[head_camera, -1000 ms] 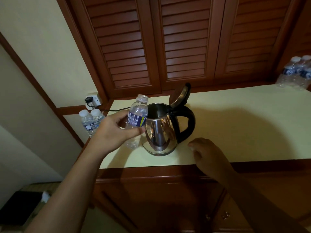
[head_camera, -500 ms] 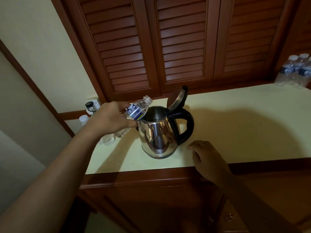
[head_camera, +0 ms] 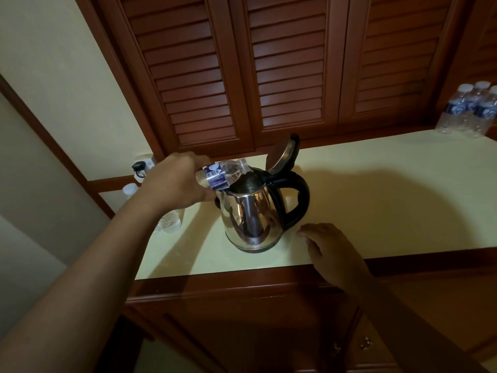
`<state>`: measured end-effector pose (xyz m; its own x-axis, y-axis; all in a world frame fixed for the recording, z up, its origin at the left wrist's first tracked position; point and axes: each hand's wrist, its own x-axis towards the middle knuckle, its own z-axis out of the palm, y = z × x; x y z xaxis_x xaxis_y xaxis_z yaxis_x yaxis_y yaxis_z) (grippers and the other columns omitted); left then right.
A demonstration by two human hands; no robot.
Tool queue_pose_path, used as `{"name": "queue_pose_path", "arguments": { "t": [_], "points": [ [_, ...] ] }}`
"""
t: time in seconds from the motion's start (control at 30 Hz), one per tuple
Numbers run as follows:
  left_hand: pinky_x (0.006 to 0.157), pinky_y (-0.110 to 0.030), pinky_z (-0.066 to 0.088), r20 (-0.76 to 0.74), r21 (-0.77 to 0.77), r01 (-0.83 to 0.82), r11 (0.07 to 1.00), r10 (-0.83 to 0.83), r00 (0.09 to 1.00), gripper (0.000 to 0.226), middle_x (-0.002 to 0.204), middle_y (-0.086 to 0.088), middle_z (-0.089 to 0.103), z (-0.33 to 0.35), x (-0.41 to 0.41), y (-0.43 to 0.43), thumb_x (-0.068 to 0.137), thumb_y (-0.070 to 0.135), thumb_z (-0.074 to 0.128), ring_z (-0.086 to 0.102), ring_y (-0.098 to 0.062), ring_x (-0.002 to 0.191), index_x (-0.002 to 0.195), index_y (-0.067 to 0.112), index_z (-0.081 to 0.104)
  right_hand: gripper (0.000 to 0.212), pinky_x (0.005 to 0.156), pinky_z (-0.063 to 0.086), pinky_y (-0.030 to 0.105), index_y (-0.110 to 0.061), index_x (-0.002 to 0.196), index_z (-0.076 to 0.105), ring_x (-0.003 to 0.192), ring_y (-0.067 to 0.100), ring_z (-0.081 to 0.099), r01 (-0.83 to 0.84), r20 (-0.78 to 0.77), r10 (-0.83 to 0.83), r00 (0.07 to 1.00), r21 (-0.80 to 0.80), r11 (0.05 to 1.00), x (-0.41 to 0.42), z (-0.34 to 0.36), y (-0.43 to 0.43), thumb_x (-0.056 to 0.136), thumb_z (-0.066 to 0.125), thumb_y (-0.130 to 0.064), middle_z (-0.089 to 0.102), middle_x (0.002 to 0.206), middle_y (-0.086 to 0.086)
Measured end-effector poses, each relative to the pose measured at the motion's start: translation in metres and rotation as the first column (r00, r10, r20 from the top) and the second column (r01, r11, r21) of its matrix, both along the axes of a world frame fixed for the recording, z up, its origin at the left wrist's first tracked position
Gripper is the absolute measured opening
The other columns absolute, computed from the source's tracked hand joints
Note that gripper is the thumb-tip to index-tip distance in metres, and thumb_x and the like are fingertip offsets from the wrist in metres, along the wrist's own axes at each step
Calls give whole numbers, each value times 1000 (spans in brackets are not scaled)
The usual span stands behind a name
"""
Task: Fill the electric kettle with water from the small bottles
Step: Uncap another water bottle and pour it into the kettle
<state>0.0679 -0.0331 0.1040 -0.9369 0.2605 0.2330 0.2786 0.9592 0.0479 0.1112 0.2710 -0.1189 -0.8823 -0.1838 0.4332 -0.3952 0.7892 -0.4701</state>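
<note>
Bottle (head_camera: 222, 175) now tipped over kettle (head_camera: 251, 219)

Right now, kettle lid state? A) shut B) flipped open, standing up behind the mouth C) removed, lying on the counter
B: the lid stands hinged up above the handle while the left hand tips the bottle into the kettle mouth.

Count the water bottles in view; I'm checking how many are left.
At least 6: one tipped over the kettle in the left hand, two behind that arm, three at far right. Others may be hidden.
</note>
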Motion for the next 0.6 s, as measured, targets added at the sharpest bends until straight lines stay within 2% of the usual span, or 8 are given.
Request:
{"name": "queue_pose_path", "arguments": {
  "t": [0.13,0.27,0.43,0.6],
  "points": [
    [89,-47,50,-65,-141,-26,990,17,998,61,118,-1,64,3,4,4,76,45,85,54,-29,115,132,32,62,30,97,43,28,-17,121,69,113,13,55,0,-13,0,1000,1,1000,1,0,0,97,56,-7,69,123,-6],
    [95,-51,45,-120,-198,-31,980,7,993,66,127,-2,61,2,5,5,78,46,83,49,-29,122,138,34,59,29,98,43,28,-17,121,69,114,13,55,4,-9,-4,1000,-5,1000,0,-1,0,97,56,-8,68,123,-6],
    [98,-53,42,-211,-246,-28,969,-25,977,70,132,-2,59,-2,5,7,79,48,81,46,-30,125,143,34,57,28,95,43,28,-17,119,70,112,14,56,6,-15,-6,1000,-10,1000,0,-1,0,96,57,-7,69,120,-6],
    [93,-51,42,-281,-294,1,956,-88,956,68,126,-2,60,-1,4,7,78,47,82,46,-31,121,141,34,60,27,93,47,31,-18,117,70,110,13,57,1,-18,-1,1000,-13,1000,1,0,1,96,57,-8,70,117,-6]
  ]
}}
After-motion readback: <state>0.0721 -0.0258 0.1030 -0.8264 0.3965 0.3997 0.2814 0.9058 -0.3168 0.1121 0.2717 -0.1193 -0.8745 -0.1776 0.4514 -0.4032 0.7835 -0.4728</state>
